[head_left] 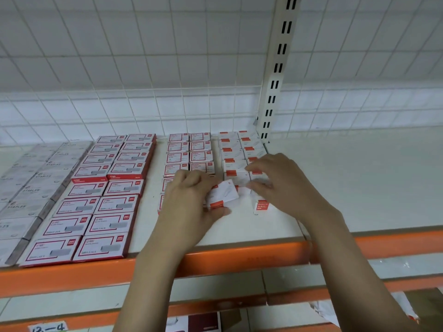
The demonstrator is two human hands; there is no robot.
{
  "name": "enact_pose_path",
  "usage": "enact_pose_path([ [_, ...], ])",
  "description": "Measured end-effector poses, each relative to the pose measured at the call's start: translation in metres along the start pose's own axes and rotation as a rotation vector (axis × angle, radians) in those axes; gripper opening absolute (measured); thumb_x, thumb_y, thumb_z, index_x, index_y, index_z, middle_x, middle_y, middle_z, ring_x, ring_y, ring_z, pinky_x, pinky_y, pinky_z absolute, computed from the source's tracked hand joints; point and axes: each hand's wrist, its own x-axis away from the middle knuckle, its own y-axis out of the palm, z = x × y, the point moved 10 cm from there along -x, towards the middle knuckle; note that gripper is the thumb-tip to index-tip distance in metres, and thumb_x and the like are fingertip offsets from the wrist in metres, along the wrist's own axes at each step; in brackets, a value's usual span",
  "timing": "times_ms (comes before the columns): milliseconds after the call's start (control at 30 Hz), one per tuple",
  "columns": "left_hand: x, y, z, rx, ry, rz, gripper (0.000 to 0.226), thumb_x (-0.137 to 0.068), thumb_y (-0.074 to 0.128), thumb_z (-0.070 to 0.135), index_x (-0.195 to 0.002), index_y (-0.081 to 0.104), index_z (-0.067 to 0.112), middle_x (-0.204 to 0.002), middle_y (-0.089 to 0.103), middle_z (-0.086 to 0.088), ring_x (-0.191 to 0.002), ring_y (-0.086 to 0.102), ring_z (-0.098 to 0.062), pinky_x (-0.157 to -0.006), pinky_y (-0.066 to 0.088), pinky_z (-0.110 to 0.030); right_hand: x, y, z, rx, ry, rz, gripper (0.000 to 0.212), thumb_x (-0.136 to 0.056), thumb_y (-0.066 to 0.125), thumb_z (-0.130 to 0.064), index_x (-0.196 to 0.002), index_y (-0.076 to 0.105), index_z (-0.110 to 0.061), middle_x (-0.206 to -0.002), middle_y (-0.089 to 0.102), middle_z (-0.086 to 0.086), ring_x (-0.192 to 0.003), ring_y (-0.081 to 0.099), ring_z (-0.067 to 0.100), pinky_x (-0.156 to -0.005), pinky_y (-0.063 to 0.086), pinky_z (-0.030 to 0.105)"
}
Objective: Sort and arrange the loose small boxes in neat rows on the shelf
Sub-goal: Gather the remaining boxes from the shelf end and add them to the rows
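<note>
A small white-and-orange box (223, 193) sits tilted in the grip of the left hand (191, 200), just above the white shelf board (347, 188) and near the front end of the right-most rows. Thumb below and curled fingers above pinch it across its short sides. It looks like light, stiff cardboard with smooth printed faces, so a pinch across the narrow edges should serve best; squeezing the broad faces could dent it.

The right hand (280, 183) hovers palm-down just to the right, fingers loosely bent over the near boxes of the white-and-orange rows (241, 152); whether its fingertips touch or hold a box cannot be told. One more loose white-and-orange box (262, 207) lies at the near end, beside that hand's wrist.

Left of the held box, two rows of small red-bordered boxes (189, 149) run front to back, partly hidden by the left hand. Further left lie larger red-bordered staple boxes (105, 190), then grey staple boxes (31, 183). Both forearms reach in over the orange shelf edge (215, 262); a white wire grid (167, 68) backs the shelf.
</note>
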Motion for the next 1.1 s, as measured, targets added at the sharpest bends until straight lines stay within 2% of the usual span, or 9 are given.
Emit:
enact_pose_path([
  [100, -0.004, 0.017, 0.018, -0.02, 0.049, -0.041, 0.055, -0.062, 0.083, 0.035, -0.111, 0.066, 0.018, -0.102, 0.064, -0.001, -0.096, 0.049, -0.027, -0.077, 0.037, -0.036, 0.018, -0.017, 0.014, -0.035, 0.061, 0.054, 0.03, -0.089, 0.058, -0.028, -0.117, 0.06, -0.019, -0.116, 0.059, -0.002, -0.107, 0.049, 0.02, -0.091, 0.037, 0.034],
  [233, -0.009, 0.038, 0.028, -0.089, 0.077, -0.102, 0.054, -0.066, 0.08, 0.035, -0.114, 0.065, 0.016, -0.109, 0.063, -0.002, -0.103, 0.047, -0.027, -0.081, 0.036, -0.038, 0.036, -0.02, 0.028, -0.066, 0.108, 0.077, 0.028, -0.089, 0.059, -0.025, -0.116, 0.061, -0.018, -0.112, 0.06, 0.001, -0.103, 0.051, 0.021, -0.088, 0.038, 0.032],
  [367, -0.006, 0.046, 0.024, -0.075, 0.03, -0.171, 0.057, -0.071, 0.075, 0.037, -0.123, 0.06, 0.021, -0.125, 0.054, 0.001, -0.116, 0.039, -0.025, -0.093, 0.033, -0.04, 0.047, -0.018, 0.034, -0.088, 0.139, 0.068, 0.029, -0.09, 0.058, -0.027, -0.118, 0.06, -0.018, -0.116, 0.058, 0.0, -0.108, 0.049, 0.02, -0.091, 0.037, 0.029],
  [533, -0.002, 0.046, 0.026, -0.193, 0.095, -0.111, 0.045, -0.06, 0.085, 0.025, -0.102, 0.072, 0.017, -0.108, 0.064, -0.007, -0.1, 0.056, -0.035, -0.079, 0.047, -0.048, 0.051, -0.017, 0.037, -0.077, 0.154, 0.063, 0.029, -0.09, 0.057, -0.028, -0.118, 0.06, -0.019, -0.116, 0.058, -0.001, -0.109, 0.048, 0.017, -0.091, 0.035, 0.026],
  [600, -0.004, 0.047, 0.029, -0.216, 0.104, -0.098, 0.042, -0.059, 0.086, 0.022, -0.099, 0.073, 0.017, -0.109, 0.066, -0.007, -0.1, 0.058, -0.036, -0.079, 0.047, -0.049, 0.052, -0.016, 0.037, -0.082, 0.153, 0.062, 0.029, -0.091, 0.057, -0.028, -0.118, 0.06, -0.02, -0.115, 0.059, -0.001, -0.109, 0.048, 0.017, -0.09, 0.034, 0.024],
  [900, -0.01, 0.041, 0.037, -0.231, 0.148, -0.121, 0.04, -0.064, 0.082, 0.026, -0.101, 0.071, 0.017, -0.103, 0.069, -0.004, -0.097, 0.061, -0.033, -0.08, 0.045, -0.049, 0.065, -0.019, 0.042, -0.061, 0.193, 0.062, 0.028, -0.091, 0.055, -0.025, -0.118, 0.061, -0.017, -0.114, 0.059, 0.001, -0.108, 0.049, 0.02, -0.085, 0.033, 0.021],
  [1100, -0.021, 0.027, 0.069, -0.107, 0.223, -0.089, 0.032, -0.074, 0.075, 0.012, -0.106, 0.068, 0.011, -0.1, 0.07, -0.01, -0.09, 0.065, -0.035, -0.079, 0.046, -0.05, 0.093, -0.031, 0.054, -0.017, 0.295, 0.143, 0.032, -0.089, 0.059, -0.021, -0.12, 0.059, -0.013, -0.112, 0.06, 0.004, -0.107, 0.051, 0.023, -0.086, 0.033, 0.021],
])
